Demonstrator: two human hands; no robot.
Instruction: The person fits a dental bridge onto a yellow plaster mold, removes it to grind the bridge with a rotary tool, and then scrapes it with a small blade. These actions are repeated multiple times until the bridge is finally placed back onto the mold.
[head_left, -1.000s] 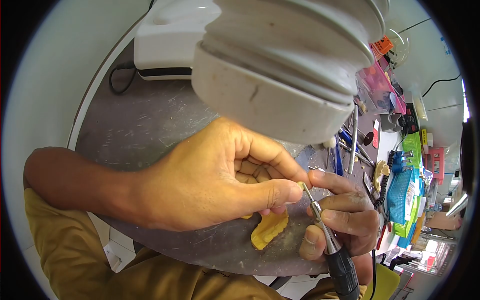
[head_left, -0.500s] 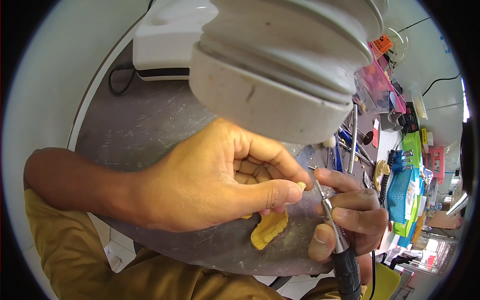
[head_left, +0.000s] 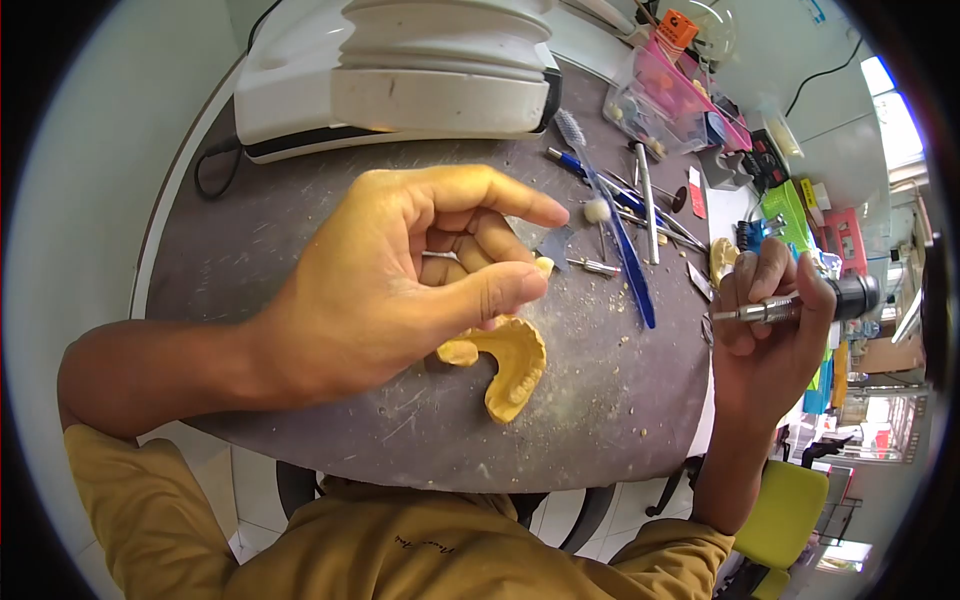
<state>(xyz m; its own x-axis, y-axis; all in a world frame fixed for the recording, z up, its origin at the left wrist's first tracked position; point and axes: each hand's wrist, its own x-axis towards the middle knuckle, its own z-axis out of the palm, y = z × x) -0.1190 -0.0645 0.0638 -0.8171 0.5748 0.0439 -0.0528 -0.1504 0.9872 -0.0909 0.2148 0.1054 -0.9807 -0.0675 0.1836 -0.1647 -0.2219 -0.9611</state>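
My left hand [head_left: 385, 285] holds a small cream tooth-shaped piece [head_left: 544, 266] at the tip of its thumb. The index finger is raised off the piece, and the other fingers curl behind. Under that hand a yellow dental plaster model [head_left: 520, 365] lies on the bench, curved like an arch with teeth along its edge. Off to the right, my right hand [head_left: 770, 320] grips a rotary handpiece [head_left: 785, 307] with a metal nose and black body. The handpiece lies nearly level, its tip pointing left, well apart from the piece.
A white machine [head_left: 300, 90] with a ribbed suction hose [head_left: 440, 95] stands at the back left. A blue toothbrush [head_left: 628, 255] and several metal tools [head_left: 645, 200] lie on the grey bench [head_left: 330, 440]. Pink and clear boxes [head_left: 660, 100] sit behind. A yellow-green chair [head_left: 790, 510] is at right.
My right hand has swung right, away from my left, turning the handpiece from upright to level. My left index finger has lifted off the piece. The view has shifted, showing more bench.
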